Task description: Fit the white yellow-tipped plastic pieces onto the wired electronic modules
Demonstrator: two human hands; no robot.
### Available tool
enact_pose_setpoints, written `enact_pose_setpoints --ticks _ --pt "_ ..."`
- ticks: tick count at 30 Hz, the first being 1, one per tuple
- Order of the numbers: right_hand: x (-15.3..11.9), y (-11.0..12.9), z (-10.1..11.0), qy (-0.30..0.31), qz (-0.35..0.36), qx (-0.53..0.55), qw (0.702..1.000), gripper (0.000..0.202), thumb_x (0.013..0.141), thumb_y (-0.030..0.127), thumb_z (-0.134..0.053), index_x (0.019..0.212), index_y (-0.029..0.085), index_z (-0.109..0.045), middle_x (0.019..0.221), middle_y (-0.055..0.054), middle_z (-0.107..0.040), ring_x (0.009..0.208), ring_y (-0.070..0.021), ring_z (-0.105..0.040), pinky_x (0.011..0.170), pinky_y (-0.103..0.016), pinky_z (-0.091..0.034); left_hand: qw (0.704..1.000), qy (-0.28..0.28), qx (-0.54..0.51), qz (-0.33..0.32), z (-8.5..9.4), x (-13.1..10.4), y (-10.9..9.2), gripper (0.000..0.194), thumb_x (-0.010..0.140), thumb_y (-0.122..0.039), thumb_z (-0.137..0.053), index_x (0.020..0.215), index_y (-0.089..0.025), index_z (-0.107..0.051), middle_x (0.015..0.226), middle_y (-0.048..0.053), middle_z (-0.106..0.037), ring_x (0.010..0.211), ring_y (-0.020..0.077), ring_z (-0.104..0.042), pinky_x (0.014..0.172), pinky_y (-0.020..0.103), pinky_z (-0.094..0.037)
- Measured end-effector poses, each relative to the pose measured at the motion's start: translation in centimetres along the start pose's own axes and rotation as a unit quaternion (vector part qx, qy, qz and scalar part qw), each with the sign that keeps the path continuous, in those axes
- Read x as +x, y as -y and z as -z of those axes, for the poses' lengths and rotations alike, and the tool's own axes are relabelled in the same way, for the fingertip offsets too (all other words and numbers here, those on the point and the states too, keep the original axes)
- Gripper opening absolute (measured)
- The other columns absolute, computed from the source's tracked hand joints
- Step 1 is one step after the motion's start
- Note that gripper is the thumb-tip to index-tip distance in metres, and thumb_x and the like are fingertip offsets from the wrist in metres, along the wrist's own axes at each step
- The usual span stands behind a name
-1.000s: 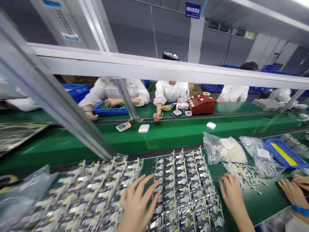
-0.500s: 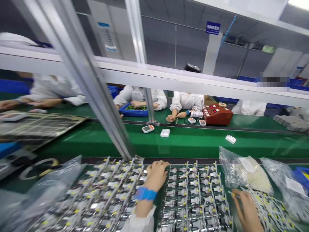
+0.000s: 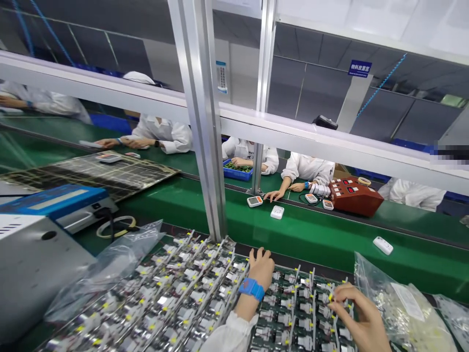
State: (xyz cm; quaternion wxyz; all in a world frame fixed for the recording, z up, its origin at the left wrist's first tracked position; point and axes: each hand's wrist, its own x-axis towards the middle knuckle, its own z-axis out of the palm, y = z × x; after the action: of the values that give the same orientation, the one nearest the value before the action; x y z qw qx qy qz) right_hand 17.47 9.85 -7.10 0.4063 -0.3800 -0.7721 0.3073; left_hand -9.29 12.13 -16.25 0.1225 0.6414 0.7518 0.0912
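Note:
My left hand (image 3: 262, 270), with a blue wrist strap (image 3: 251, 289), lies with fingers apart at the far end of the rows, between two groups of assemblies. My right hand (image 3: 361, 313) is closed in a pinch over the right-hand assemblies (image 3: 306, 308). Between its thumb and fingertips shows a small yellow-tipped piece (image 3: 331, 297), mostly hidden by the fingers. The left-hand assemblies (image 3: 172, 293) stand in slanting rows, with grey blocks, metal parts and thin white strips with yellow bits.
Clear plastic bags (image 3: 406, 303) lie to the right. A metal upright (image 3: 205, 122) rises behind the rows. Beyond it runs a green conveyor belt (image 3: 315, 234) with white devices (image 3: 277, 211). A blue-topped machine (image 3: 54, 234) stands left. Co-workers in white (image 3: 311, 168) sit opposite.
The view has swung left. My right hand has moved from beside the loose yellow-tipped strips to over the right-hand assemblies. My left hand stays near the far end of the rows.

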Motion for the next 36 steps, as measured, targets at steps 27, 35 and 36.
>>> enact_pose_setpoints --ticks 27,35,36 --pt "1.4 -0.5 -1.4 -0.039 -0.155 0.255 0.954 0.032 0.08 0.043 -0.073 0.102 0.025 -0.06 0.091 -0.006 -0.071 0.086 -0.0222 -0.07 0.079 -0.035 -0.061 0.99 -0.072 -0.094 -0.082 6.7 -4.2 -1.2 0.006 0.084 -0.02 -0.063 0.084 -0.026 -0.061 0.1 -0.002 -0.071 0.127 0.0248 -0.049 0.114 0.058 -0.012" --pt "1.6 0.3 -3.0 -0.057 -0.193 0.383 0.902 0.035 0.071 0.04 -0.083 0.089 0.021 -0.06 0.076 0.0 -0.066 0.082 -0.0198 -0.071 0.084 -0.033 -0.054 0.949 -0.101 -0.198 -0.225 8.3 -6.0 -4.8 0.007 0.089 -0.035 -0.062 0.091 -0.029 -0.065 0.096 -0.002 -0.074 0.125 0.026 -0.053 0.113 0.06 -0.011" --pt "1.6 0.2 -3.1 -0.056 -0.197 0.391 0.898 0.036 0.07 0.039 -0.084 0.09 0.021 -0.06 0.075 0.001 -0.066 0.079 -0.0188 -0.071 0.082 -0.032 -0.054 0.945 -0.107 -0.198 -0.236 8.2 -6.1 -5.0 0.006 0.089 -0.034 -0.063 0.091 -0.029 -0.065 0.094 -0.002 -0.074 0.124 0.0261 -0.054 0.113 0.06 -0.012"
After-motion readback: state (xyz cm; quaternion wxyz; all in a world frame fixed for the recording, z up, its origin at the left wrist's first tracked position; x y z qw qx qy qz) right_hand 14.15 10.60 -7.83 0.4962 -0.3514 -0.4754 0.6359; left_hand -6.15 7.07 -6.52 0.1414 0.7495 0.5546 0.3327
